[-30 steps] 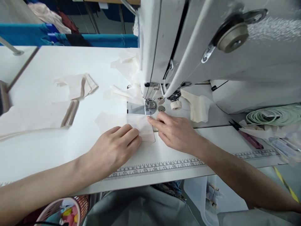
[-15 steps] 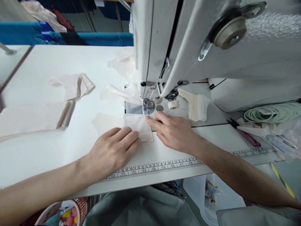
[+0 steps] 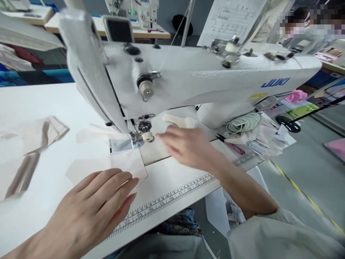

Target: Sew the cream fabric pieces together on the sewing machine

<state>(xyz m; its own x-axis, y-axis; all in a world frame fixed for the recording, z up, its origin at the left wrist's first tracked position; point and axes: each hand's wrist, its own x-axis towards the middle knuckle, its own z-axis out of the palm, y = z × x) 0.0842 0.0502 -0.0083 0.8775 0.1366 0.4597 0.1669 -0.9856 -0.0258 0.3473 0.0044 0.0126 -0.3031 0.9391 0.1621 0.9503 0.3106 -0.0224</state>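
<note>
A thin white fabric piece lies flat in front of the sewing machine's presser foot, its right edge over the bed plate. My left hand is at its lower side, fingers stretched out; whether the fingertips press on the cloth I cannot tell. Motion blurs my right hand, which is right of the presser foot and apart from that piece. Its fingers are bent and point left, and nothing shows in them. Just behind it, a cream fabric piece lies under the machine arm, partly hidden by the hand.
More cut fabric lies in layers at left. A ruler strip runs along the table's front edge. Purple-handled snips and a coil of pale green cord are at right. The sewing machine fills the middle.
My right hand has come off the white fabric and moved right, toward the cream piece. My left hand's fingers have straightened. The view has turned to the right, showing more of the machine.
</note>
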